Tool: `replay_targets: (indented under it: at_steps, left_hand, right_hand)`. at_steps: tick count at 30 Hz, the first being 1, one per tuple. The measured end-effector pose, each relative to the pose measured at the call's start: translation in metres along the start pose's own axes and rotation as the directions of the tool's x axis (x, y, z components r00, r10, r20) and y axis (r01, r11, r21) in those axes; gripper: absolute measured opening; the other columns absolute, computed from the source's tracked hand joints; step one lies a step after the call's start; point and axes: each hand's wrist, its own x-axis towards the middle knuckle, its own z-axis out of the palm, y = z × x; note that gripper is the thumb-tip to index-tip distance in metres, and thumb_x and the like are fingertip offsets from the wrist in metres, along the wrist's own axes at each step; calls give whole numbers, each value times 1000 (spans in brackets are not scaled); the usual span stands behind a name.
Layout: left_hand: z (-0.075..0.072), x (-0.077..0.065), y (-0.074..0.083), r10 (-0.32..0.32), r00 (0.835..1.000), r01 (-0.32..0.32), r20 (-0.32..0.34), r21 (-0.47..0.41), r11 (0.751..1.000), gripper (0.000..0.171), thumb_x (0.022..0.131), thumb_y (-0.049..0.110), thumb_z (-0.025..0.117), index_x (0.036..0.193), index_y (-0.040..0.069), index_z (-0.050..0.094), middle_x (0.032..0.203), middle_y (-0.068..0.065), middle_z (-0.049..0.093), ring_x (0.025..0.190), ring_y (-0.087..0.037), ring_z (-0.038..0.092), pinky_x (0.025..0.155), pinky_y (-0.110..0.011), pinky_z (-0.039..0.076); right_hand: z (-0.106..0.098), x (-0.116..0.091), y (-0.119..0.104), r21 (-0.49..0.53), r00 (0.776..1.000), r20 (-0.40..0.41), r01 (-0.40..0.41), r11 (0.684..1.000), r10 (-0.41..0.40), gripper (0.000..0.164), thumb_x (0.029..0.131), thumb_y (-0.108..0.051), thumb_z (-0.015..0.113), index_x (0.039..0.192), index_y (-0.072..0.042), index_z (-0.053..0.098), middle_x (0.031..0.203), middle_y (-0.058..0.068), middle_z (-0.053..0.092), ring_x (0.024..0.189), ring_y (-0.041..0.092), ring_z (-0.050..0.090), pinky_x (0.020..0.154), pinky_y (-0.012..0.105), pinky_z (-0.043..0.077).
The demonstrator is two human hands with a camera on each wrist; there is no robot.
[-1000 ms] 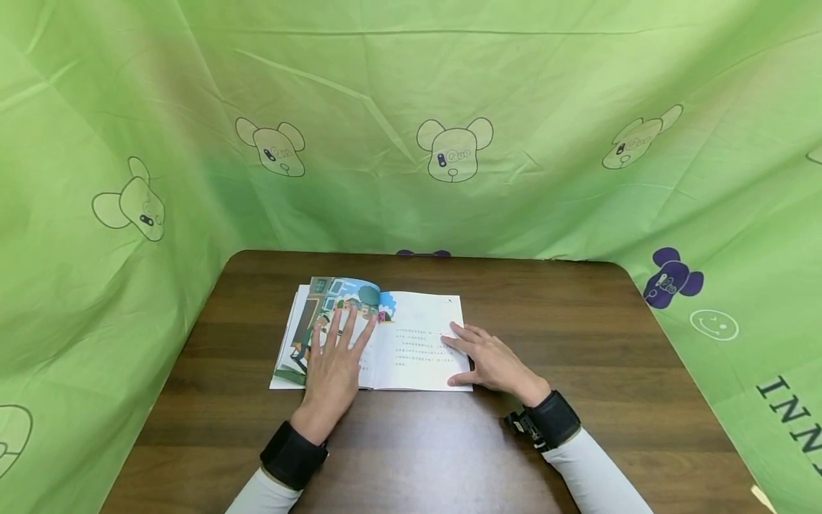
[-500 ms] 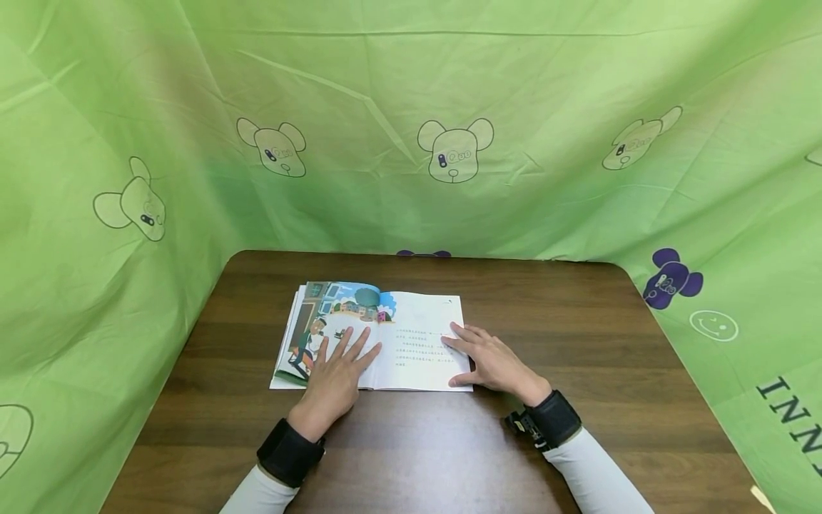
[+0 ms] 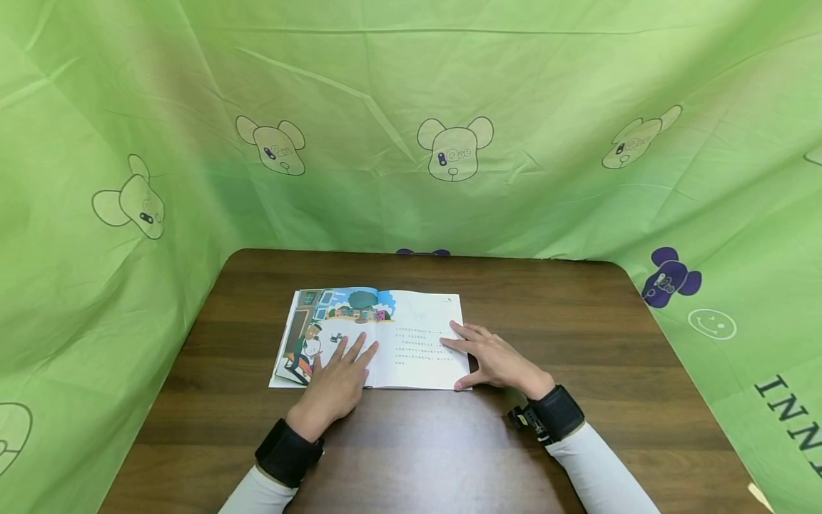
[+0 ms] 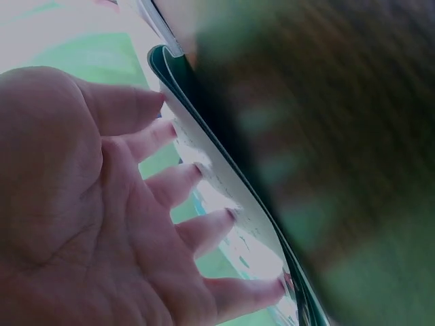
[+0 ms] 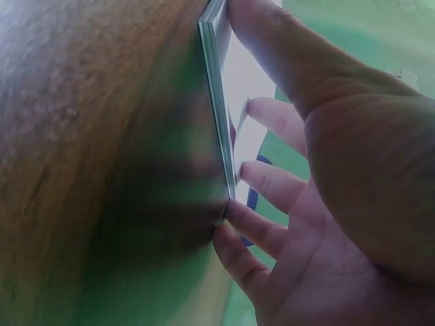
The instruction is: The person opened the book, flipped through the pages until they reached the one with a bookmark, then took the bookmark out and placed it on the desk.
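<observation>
An illustrated book (image 3: 417, 314) lies spread on the wooden table (image 3: 552, 307), with a street scene on its left page and printed lines on the right one. Across the lower part of the left page rests my left hand (image 3: 337, 385), fingers spread and fairly straight. In the left wrist view, the fingertips of the left hand (image 4: 129, 204) press the page near its edge. My right hand (image 3: 501, 364) lies at the right page's outer edge, thumb low and fingers extended. The right wrist view shows the right hand (image 5: 299, 224) touching the page (image 5: 241, 75) beside the stacked page edges.
A green cloth (image 3: 359, 71) with bear drawings hangs behind the table and on both sides. Black wrist straps (image 3: 289, 451) sit on both wrists, over light sleeves. A small pale object (image 3: 760, 496) shows at the table's right front edge.
My left hand has slid down the left page toward me, uncovering more of the picture. That page now lies flatter. The right hand has barely moved.
</observation>
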Motion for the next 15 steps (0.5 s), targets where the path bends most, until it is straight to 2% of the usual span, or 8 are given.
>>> replay_targets:
  at_steps: [6, 15]
  left_hand:
    - [1, 2, 4, -35, 999, 35, 35, 2, 999, 56, 101, 39, 45, 154, 23, 38, 162, -7, 28, 146, -40, 22, 100, -78, 23]
    - [1, 3, 9, -67, 994, 68, 84, -6, 998, 63, 99, 47, 45, 155, 19, 36, 163, -11, 23, 146, -45, 16, 100, -80, 19]
  right_hand:
    - [-1, 0, 0, 10, 1000, 5, 2, 1000, -2, 89, 69, -61, 74, 143, -16, 55, 156, 18, 36, 137, 40, 37, 98, 65, 39]
    - [1, 0, -1, -22, 999, -43, 7, 1000, -8, 85, 69, -60, 74, 140, -16, 58, 154, 19, 40, 134, 41, 41, 97, 62, 41]
